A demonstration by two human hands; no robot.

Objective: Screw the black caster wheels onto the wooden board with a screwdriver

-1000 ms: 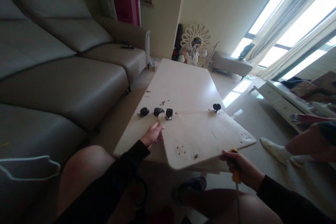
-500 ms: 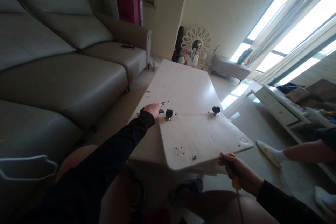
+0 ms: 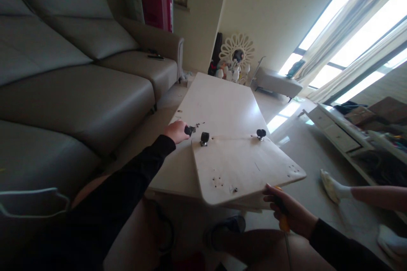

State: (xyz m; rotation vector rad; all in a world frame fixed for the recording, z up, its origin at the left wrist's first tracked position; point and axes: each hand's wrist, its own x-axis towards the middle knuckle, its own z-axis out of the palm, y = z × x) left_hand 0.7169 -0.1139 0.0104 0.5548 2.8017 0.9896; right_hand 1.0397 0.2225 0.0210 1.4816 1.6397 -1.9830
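Over the left part of the white table (image 3: 222,93), my left hand (image 3: 177,131) is closed on a black caster (image 3: 190,130). Small screws (image 3: 199,125) lie just beyond it on the tabletop. A white board (image 3: 248,165) with rounded corners rests on the near end of the table. Two black casters stand on its far edge, a left caster (image 3: 204,138) and a right caster (image 3: 261,134). Screw holes (image 3: 218,182) show at its near corner. My right hand (image 3: 291,211), beside the board's near edge, grips a screwdriver (image 3: 285,222) with a yellow and black handle, shaft pointing down.
A grey sofa (image 3: 124,93) runs along the left. At the right stands a white cabinet (image 3: 337,129) with boxes on top. Another person's leg and shoe (image 3: 330,186) are on the floor at the right. A round mirror (image 3: 238,54) leans at the far wall.
My left hand has drawn back left and toward me from the screws, with the caster now showing in its fingers. My right hand barely moved. The other person's foot shifted right.
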